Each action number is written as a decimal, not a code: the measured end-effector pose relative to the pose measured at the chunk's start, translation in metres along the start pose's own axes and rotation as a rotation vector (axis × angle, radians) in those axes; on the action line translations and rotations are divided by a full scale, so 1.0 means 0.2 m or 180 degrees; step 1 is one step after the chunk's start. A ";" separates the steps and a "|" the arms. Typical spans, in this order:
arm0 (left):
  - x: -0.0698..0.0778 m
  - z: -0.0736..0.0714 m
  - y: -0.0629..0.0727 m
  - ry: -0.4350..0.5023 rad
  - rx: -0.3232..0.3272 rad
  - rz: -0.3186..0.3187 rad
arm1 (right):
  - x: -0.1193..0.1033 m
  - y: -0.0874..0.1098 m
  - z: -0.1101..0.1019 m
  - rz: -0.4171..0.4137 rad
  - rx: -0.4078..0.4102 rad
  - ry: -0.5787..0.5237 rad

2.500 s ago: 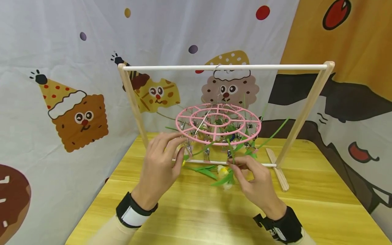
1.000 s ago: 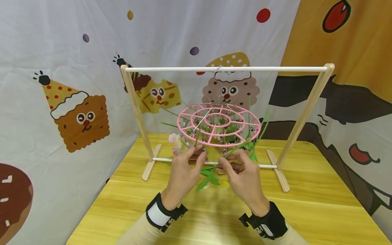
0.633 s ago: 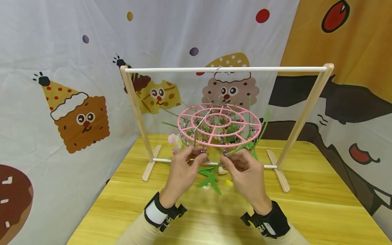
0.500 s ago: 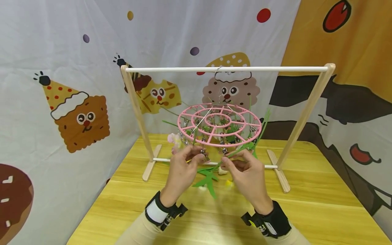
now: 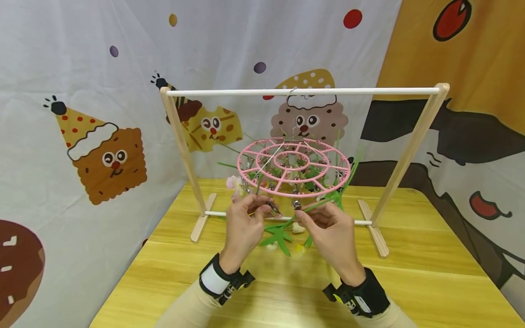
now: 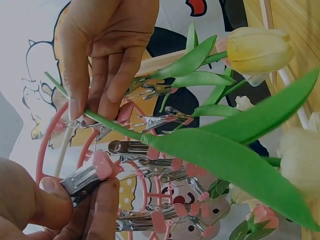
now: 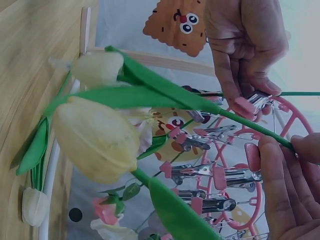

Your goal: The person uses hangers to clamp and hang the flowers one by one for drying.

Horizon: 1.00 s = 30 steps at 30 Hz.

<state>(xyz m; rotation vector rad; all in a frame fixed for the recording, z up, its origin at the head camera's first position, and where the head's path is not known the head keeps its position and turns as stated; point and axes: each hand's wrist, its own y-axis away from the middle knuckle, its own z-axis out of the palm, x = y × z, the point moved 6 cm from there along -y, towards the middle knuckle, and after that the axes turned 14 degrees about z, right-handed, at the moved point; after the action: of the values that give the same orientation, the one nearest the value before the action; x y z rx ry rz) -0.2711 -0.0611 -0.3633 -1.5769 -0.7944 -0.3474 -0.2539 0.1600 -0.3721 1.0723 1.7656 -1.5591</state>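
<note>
A round pink clip hanger (image 5: 294, 167) hangs from the white rail, with metal clips round its rings. My left hand (image 5: 244, 223) pinches a metal clip with pink tips (image 6: 90, 175) at the hanger's front edge. My right hand (image 5: 330, 228) pinches the green stem (image 7: 255, 127) of an artificial tulip between thumb and fingertips, just right of that clip. The tulip hangs head down; its broad leaves (image 6: 235, 155) and whitish bloom (image 7: 97, 70) are below the hands. Another clip (image 5: 297, 204) hangs right at the right fingertips.
The wooden stand (image 5: 416, 150) straddles the hanger, its feet on the wooden table (image 5: 262, 296). Other artificial flowers hang in clips, among them a yellow tulip (image 7: 95, 140) and a pink flower (image 6: 262, 216). A printed cloth (image 5: 229, 45) forms the backdrop.
My left hand has come rightward from the hanger's left side and taken hold of a front clip. My right hand has moved slightly left. Over the last half second both hands barely shift.
</note>
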 end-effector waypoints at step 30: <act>-0.04 0.05 0.02 0.0290 0.0021 -0.0193 | 0.01 -0.02 0.02 0.0007 -0.0170 -0.0637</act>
<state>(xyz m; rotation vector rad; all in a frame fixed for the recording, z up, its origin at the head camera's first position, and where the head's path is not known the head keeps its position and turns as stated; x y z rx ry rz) -0.2775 -0.0539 -0.3732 -1.5224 -0.7733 -0.4571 -0.2597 0.1565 -0.3729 0.8603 1.6601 -1.5511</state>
